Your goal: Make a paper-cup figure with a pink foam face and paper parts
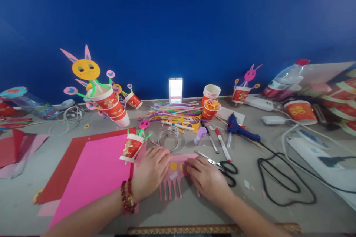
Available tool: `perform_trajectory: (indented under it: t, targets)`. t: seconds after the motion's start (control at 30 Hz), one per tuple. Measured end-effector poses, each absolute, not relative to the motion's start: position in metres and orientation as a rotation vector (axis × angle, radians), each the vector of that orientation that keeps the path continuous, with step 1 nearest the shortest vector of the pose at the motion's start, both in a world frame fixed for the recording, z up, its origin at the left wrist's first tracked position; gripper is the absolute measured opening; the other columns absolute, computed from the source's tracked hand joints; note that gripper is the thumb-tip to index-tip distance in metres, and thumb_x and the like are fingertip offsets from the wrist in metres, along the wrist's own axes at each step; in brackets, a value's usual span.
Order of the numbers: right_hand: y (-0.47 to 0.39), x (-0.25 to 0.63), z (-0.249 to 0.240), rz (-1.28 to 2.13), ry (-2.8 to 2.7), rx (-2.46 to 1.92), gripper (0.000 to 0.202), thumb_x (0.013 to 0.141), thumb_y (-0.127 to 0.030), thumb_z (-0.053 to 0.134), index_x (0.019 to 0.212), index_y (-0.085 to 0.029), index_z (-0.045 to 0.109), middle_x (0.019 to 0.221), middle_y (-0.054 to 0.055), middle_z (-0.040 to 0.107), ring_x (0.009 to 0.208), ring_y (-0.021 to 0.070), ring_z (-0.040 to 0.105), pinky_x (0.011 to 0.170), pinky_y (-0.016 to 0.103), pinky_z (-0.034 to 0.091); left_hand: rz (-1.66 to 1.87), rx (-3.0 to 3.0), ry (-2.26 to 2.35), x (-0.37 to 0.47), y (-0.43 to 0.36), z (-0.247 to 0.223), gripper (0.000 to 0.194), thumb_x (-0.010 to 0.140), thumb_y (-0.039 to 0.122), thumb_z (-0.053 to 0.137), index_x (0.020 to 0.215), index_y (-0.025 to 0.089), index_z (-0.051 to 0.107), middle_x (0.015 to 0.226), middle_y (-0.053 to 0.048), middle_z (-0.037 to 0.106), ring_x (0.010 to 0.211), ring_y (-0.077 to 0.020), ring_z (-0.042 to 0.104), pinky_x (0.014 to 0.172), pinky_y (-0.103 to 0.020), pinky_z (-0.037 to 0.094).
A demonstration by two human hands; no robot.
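Observation:
A piece of pink paper [181,158] with narrow strips cut along its near edge lies flat in front of me. Two yellow circles and a small whitish piece sit on it. My left hand [152,172] covers its left side, fingers bent and pressed together at the edge. Opposite, my right hand [205,177] has curled fingers closed at the paper's right part. Both sets of fingertips are partly hidden. Black-handled scissors [219,164] lie just beyond my right hand. A small red cup with a pink rabbit face [132,147] stands behind my left hand.
Pink sheets [91,177] lie on the left. Beyond are a clear tape roll [168,139], a purple glue stick [200,136], a red marker [223,145] and a blue glue gun [241,129] with a looping cord. Stacked cups [105,98] and pipe cleaners [172,110] stand farther back.

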State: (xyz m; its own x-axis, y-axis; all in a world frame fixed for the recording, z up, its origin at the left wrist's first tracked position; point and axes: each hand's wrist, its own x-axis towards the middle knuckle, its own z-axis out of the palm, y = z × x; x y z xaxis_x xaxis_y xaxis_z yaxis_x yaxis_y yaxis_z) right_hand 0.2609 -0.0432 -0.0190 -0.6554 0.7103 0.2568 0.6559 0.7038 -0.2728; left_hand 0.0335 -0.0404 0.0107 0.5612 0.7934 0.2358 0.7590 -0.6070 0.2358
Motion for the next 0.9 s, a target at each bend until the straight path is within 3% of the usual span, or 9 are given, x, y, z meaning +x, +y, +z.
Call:
perform_trajectory:
  t: [0.13,0.27,0.53,0.77,0.9]
  targets:
    - [-0.042,0.262,-0.021,0.240,-2.529,-1.020,0.024,0.087,-0.007,0.054,0.104,-0.016,0.068,0.099,0.010,0.071,0.086,0.0250,0.060,0.078,0.039,0.056,0.358,2.777,1.509,0.033,-0.022,0.014,0.016,0.094,0.019,0.051,0.107,0.018,0.059,0.108,-0.007,0.063,0.106,-0.0254,0.052,0.094,-0.044,0.039]
    - [-0.042,0.263,-0.022,0.274,-2.472,-1.016,0.029,0.088,-0.007,0.048,0.109,-0.017,0.066,0.100,0.011,0.071,0.090,0.0247,0.063,0.082,0.041,0.056,0.345,2.804,1.488,0.037,-0.012,0.004,0.008,0.093,0.020,0.054,0.094,0.019,0.062,0.100,-0.006,0.064,0.100,-0.0245,0.054,0.086,-0.041,0.041]
    - [-0.038,0.248,0.000,0.464,-2.118,-1.072,0.038,0.090,-0.017,0.052,0.128,-0.022,0.054,0.119,0.013,0.067,0.110,0.0267,0.063,0.091,0.042,0.055,0.772,2.614,1.318,0.038,-0.022,0.010,0.015,0.092,0.010,0.043,0.092,0.019,0.056,0.082,-0.002,0.065,0.082,-0.0185,0.060,0.099,-0.044,0.038]
    - [-0.031,0.217,0.010,0.780,-1.826,-1.089,0.023,0.092,-0.017,0.052,0.113,-0.023,0.060,0.104,0.007,0.067,0.094,0.0208,0.066,0.078,0.031,0.056,0.933,2.423,1.296,0.035,-0.027,0.008,0.012,0.092,0.013,0.040,0.093,0.020,0.049,0.080,-0.003,0.063,0.075,-0.0197,0.059,0.081,-0.037,0.045]
    - [-0.030,0.213,0.004,0.809,-1.721,-1.147,0.011,0.091,-0.021,0.055,0.100,-0.022,0.062,0.095,0.006,0.067,0.087,0.0200,0.065,0.072,0.028,0.056,0.914,2.420,1.303,0.036,-0.027,0.006,0.012,0.091,0.012,0.040,0.091,0.020,0.049,0.076,-0.002,0.061,0.071,-0.0188,0.058,0.082,-0.037,0.043]
